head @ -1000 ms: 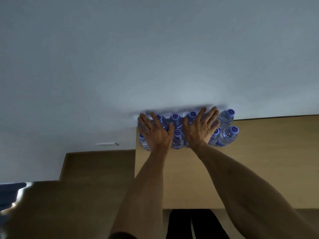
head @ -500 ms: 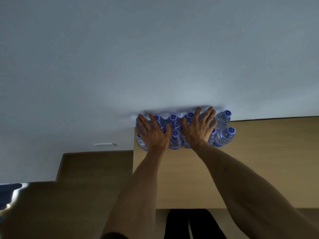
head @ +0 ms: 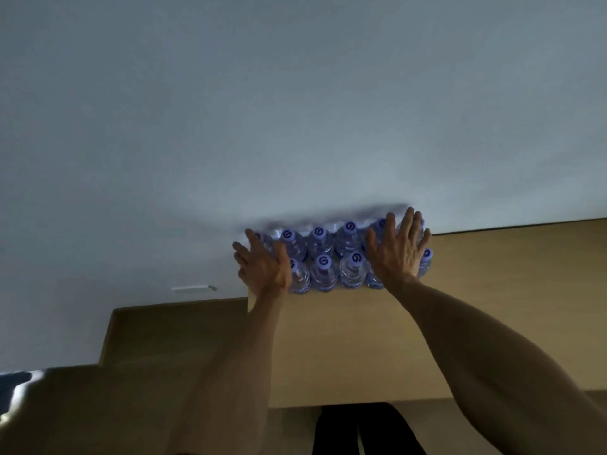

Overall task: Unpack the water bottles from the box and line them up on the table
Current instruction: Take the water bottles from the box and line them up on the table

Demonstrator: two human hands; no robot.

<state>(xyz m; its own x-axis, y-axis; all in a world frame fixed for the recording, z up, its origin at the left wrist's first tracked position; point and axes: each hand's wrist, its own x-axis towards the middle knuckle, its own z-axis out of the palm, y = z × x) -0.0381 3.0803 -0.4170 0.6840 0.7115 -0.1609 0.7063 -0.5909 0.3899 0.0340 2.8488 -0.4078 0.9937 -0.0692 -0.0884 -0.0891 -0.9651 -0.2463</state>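
Note:
Several clear water bottles (head: 323, 254) with blue caps stand in two rows at the far left corner of the wooden table (head: 492, 307), against the white wall. My left hand (head: 264, 266) has straight, spread fingers at the left end of the rows. My right hand (head: 395, 249) lies with spread fingers over the bottles at the right end, hiding some of them. A blue cap (head: 427, 253) shows just right of that hand. No box is visible.
The white wall (head: 295, 110) rises right behind the bottles. A lower wooden surface (head: 170, 326) sits left of the table. A small white fitting (head: 193, 288) is on the wall at left. Dark trousers (head: 358, 428) show below the table's near edge.
Both hands moved apart from the middle of the bottle group to its two ends. The bottles now stand closer together, with the right-hand ones drawn in.

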